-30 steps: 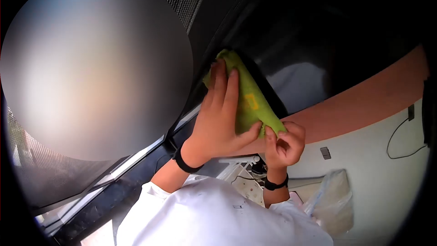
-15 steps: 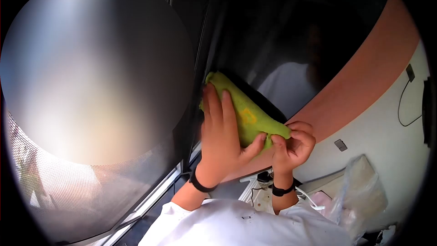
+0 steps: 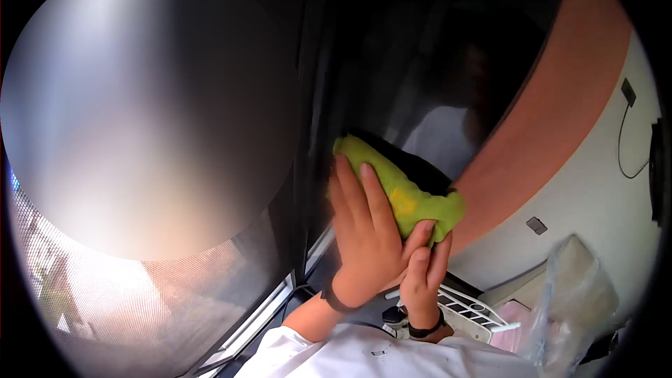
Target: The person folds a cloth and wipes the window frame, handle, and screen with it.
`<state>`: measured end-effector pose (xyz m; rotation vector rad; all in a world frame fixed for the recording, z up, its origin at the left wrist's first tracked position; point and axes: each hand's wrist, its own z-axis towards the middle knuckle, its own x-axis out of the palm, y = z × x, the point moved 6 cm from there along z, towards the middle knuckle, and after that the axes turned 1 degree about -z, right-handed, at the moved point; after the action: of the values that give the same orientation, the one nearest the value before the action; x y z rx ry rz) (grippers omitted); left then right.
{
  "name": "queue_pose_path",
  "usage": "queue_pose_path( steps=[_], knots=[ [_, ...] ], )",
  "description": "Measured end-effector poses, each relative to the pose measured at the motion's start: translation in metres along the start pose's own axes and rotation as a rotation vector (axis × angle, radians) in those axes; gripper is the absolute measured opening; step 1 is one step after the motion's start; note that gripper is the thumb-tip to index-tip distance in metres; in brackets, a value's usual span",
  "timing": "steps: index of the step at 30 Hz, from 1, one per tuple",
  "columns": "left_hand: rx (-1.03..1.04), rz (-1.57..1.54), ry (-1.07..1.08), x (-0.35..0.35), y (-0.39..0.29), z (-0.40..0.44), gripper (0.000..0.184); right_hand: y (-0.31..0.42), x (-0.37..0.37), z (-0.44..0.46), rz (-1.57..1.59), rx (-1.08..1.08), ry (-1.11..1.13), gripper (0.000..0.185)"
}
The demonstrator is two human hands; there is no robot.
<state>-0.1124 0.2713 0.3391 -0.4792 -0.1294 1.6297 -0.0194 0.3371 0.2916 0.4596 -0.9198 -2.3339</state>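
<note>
A folded green cloth [image 3: 427, 206] with a yellow patch lies against a dark, glossy reflecting panel [image 3: 392, 56]. My left hand [image 3: 364, 238] is over the cloth's left part, with long fingers stretched up across it and the thumb at its lower edge. Below the cloth's lower right end, my right hand [image 3: 425, 280] holds that edge, thumb up and fingers partly behind it. Both wrists wear black bands. The panel faintly mirrors a white-clothed figure.
On the left is a mesh screen [image 3: 77, 294] with a metal frame edge [image 3: 252, 322]. A reddish-brown wall band [image 3: 532, 133] curves right of the panel. Lower right hold a white metal rack [image 3: 476, 311] and a clear plastic bag [image 3: 577, 301]. A wall outlet [image 3: 537, 225] is nearby.
Both hands and the cloth have shifted slightly down and to the right in view. The right hand has moved lower under the cloth's end, and the cloth's right end has bunched up.
</note>
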Motion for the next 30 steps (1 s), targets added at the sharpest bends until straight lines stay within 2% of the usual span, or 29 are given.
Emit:
queue_pose_path(
  steps=[3,4,6,8,10,12,14,15,18,20,22,23,26,29,30],
  knots=[
    [-0.037,-0.087,0.071,0.006,0.01,-0.023,0.091,-0.001,-0.01,0.004,-0.286,-0.115,-0.214,0.044],
    [-0.05,-0.073,0.085,0.003,0.01,-0.024,0.091,-0.001,-0.011,0.007,-0.277,-0.095,-0.206,0.044],
    [-0.087,-0.092,0.113,0.002,0.012,-0.004,0.091,0.009,-0.017,0.022,-0.48,-0.257,-0.274,0.039],
    [-0.09,-0.072,0.105,-0.001,0.012,0.021,0.091,0.023,-0.027,0.041,-0.39,-0.339,-0.377,0.034],
    [-0.084,-0.078,0.094,-0.003,0.015,0.031,0.092,0.027,-0.02,0.054,-0.151,-0.382,-0.433,0.032],
    [-0.069,-0.1,0.047,-0.001,0.025,0.024,0.092,0.02,-0.01,0.051,-0.146,-0.371,-0.408,0.032],
    [-0.123,-0.143,-0.185,-0.012,0.035,0.0,0.086,0.01,-0.003,0.044,-0.139,-0.378,-0.381,0.033],
    [-0.126,-0.148,-0.188,-0.017,0.034,-0.013,0.082,0.001,0.0,0.034,-0.163,-0.393,-0.37,0.03],
    [-0.09,-0.129,0.056,-0.004,0.022,-0.039,0.07,-0.014,0.002,0.019,-0.232,-0.396,-0.343,0.027],
    [-0.113,-0.169,0.079,0.002,0.028,-0.034,0.069,-0.017,0.002,0.02,-0.233,-0.397,-0.359,0.026],
    [-0.036,-0.271,0.111,0.001,0.031,-0.009,0.071,-0.009,0.004,0.034,-0.267,-0.449,-0.387,0.025],
    [0.033,-0.224,0.136,0.0,0.027,0.002,0.072,-0.008,0.003,0.039,-0.215,-0.462,-0.397,0.025],
    [0.14,-0.278,0.093,-0.01,0.027,0.026,0.065,0.004,-0.003,0.051,-0.158,-0.415,-0.398,0.025],
    [-0.018,-0.532,0.028,-0.017,0.054,0.018,0.053,0.005,-0.006,0.052,-0.178,-0.438,-0.35,0.023],
    [-0.071,-0.571,0.033,-0.013,0.062,0.008,0.055,0.004,-0.002,0.051,-0.181,-0.429,-0.305,0.022]
  ],
)
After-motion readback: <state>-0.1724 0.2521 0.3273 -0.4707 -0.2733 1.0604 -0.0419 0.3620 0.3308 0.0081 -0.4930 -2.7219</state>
